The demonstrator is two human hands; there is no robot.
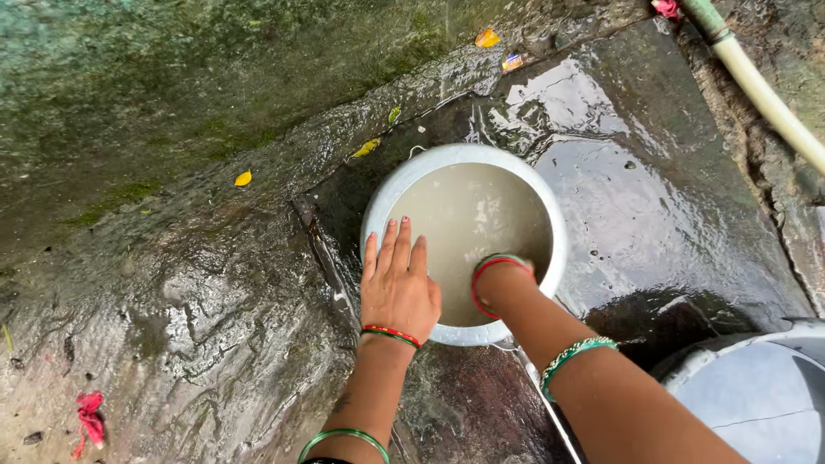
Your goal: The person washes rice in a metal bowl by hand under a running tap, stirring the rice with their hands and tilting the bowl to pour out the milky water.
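1. My left hand (397,288) lies flat, fingers together, on the near-left rim of the pot (550,219).
2. My right hand (497,277) is sunk to the wrist in the cloudy water (468,215); can't tell its grip.
3. Pot: round, pale metal, filled with murky beige water.
4. It stands upright, mouth facing up, no long axis, on the wet stone slab (653,198) by the mossy wall (172,86).

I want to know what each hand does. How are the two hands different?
The left hand lies flat on the rim of the white pot, fingers spread and in plain sight. The right hand is dipped into the cloudy water, hidden below the wrist. Both wrists wear red and green bangles.
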